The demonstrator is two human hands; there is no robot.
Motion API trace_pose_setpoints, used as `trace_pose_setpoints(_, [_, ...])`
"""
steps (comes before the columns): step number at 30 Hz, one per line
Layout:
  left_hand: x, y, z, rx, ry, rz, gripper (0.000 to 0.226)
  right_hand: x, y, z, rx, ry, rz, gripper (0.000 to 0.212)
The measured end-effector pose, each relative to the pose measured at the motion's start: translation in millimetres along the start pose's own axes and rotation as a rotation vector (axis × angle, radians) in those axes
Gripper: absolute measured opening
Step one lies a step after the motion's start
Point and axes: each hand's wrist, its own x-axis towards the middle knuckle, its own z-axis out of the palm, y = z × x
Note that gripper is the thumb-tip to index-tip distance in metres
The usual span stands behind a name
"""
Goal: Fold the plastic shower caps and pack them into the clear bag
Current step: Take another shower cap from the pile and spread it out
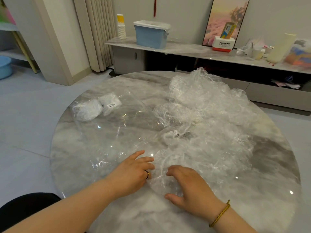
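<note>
Marble table [185, 217], cap pile [210, 105], clear bag [107, 128].
Pile heaped far right; bag flat at left, folded caps [92, 110] in its far end; one cap [161, 177] at near edge, left hand [133, 172] and right hand [190, 187] pressing it, fingers loosely spread, gripping nothing.

On the round table [143, 216] the clear bag [109, 135] is spread at the left, and folded caps [94, 109] are packed in its far end. A heap of shower caps [210, 105] is piled at the right. One cap [161, 177] is laid near the front edge, between the left hand [133, 174] and the right hand [191, 187].
</note>
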Motion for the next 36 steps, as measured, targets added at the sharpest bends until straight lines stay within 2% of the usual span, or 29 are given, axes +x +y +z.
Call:
trace_pose_setpoints(2, [-1,-1,-5,-0.013,-0.001,0.005,0.025,0,8,-6,-0.023,-0.075,0.063,0.059])
trace_pose_setpoints(5, [-3,-1,-14,-0.027,-0.046,0.023,0.016,3,22,-20,0.043,-0.193,0.256,0.114])
trace_pose_setpoints(6, [-5,-2,-18,-0.037,-0.068,0.018,0.009,3,27,-23,0.041,-0.22,0.325,0.117])
trace_pose_setpoints(7, [-7,-4,-18,-0.04,-0.07,0.013,0.003,5,31,-26,0.057,-0.261,0.387,0.105])
trace_pose_setpoints(9, [-10,-6,-20,-0.057,-0.101,-0.022,0.018,6,43,-27,0.105,-0.323,0.498,0.065])
trace_pose_setpoints(11, [-13,-9,-20,-0.068,-0.077,-0.064,0.032,7,50,-28,0.126,-0.337,0.576,0.052])
trace_pose_setpoints(16, [-17,-3,-30,-0.055,-0.094,-0.085,0.039,9,56,-34,0.07,-0.27,0.612,0.049])
trace_pose_setpoints(19, [-24,0,-29,-0.038,-0.055,-0.108,0.035,6,46,-38,0.008,-0.171,0.445,0.047])
trace_pose_setpoints(23, [-32,4,-35,-0.051,0.008,-0.142,0.032,-6,11,-39,-0.037,-0.134,0.128,0.06])
trace_pose_setpoints(27, [-37,10,-40,-0.138,0.01,-0.238,0.035,-22,-19,-21,-0.087,-0.204,-0.036,0.067])
trace_pose_setpoints(29, [-37,13,-44,-0.196,-0.042,-0.309,0.051,-27,-30,-16,-0.064,-0.246,-0.027,0.065])
trace_pose_setpoints(31, [-39,14,-44,-0.298,-0.086,-0.41,0.085,-30,-36,-10,-0.039,-0.233,-0.022,0.056])
trace_pose_setpoints(32, [-39,14,-42,-0.294,-0.113,-0.469,0.094,-30,-40,-9,-0.024,-0.215,-0.008,0.051])
trace_pose_setpoints(36, [-35,16,-38,-0.338,-0.023,-0.585,0.094,-32,-51,5,0.038,-0.092,0.091,0.034])
